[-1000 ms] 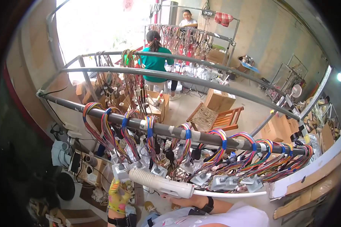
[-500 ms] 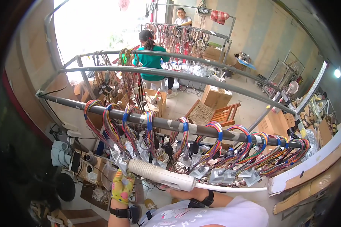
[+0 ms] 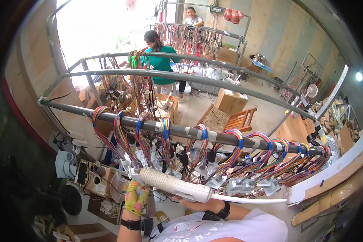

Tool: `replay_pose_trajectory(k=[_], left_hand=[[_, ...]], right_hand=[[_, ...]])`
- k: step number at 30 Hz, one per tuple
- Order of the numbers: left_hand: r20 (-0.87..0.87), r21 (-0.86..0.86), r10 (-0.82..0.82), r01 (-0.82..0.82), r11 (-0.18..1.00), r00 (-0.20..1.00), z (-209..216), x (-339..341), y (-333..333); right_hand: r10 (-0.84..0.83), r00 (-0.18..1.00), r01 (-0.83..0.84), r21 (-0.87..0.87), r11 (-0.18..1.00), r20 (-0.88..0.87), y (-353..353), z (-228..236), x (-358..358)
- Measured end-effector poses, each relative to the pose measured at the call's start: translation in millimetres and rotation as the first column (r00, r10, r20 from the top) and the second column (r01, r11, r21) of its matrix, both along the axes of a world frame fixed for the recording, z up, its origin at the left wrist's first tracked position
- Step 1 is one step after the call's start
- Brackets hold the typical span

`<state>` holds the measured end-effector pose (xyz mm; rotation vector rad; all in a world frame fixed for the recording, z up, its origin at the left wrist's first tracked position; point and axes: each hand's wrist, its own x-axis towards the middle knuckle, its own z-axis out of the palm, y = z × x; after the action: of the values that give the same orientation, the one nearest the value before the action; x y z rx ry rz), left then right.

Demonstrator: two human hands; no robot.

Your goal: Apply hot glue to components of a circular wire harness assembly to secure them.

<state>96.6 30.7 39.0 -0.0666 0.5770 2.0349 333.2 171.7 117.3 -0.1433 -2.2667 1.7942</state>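
Note:
My left hand (image 3: 136, 196), in a yellow patterned glove, is closed just below the left end of a white tool (image 3: 175, 186) with a ribbed barrel. What its fingers hold, if anything, is hidden. A pale grey plastic piece (image 3: 133, 172) hangs above the glove, at the end of a wire bundle (image 3: 125, 139). My right hand (image 3: 186, 203) is under the tool's smooth body, its fingers mostly covered, so whether it grips is unclear. From the tool's right end a white tube (image 3: 250, 199) runs right. More multicoloured wire bundles (image 3: 233, 146), tied with blue bands, hang behind it.
A grey metal rail (image 3: 177, 130) carries the bundles across the front, with further rails (image 3: 185, 80) beyond it. Past them are a wooden chair (image 3: 226, 119), a cardboard box (image 3: 231, 101) and two people, one in a green top (image 3: 162, 66). Cartons (image 3: 103, 181) stand at lower left.
The view has shifted slightly, so the rail, bundles and white tool sit a little further right. My left hand stays by the tool's left end, and the person in green has turned their head.

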Motion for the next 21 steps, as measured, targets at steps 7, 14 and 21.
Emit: replay_pose_trajectory(k=[7, 14, 21], left_hand=[[0.03, -0.057, -0.005, 0.007, 0.998, 1.0, 2.2, -2.6, 9.4], [0.101, -0.012, -0.038, 0.04, 0.999, 0.994, -8.1, -6.4, 1.6], [0.019, -0.095, 0.011, -0.009, 0.995, 1.0, -2.3, 0.2, 7.8]], right_hand=[[0.036, 0.999, -0.033, 0.121, 0.992, -0.019, 4.7, -4.7, 0.7], [0.025, 1.0, -0.024, 0.016, 1.0, -0.007, -1.5, -9.4, 2.5], [-0.002, 1.0, 0.001, -0.017, 1.0, -0.024, -4.4, 0.6, 3.3]])
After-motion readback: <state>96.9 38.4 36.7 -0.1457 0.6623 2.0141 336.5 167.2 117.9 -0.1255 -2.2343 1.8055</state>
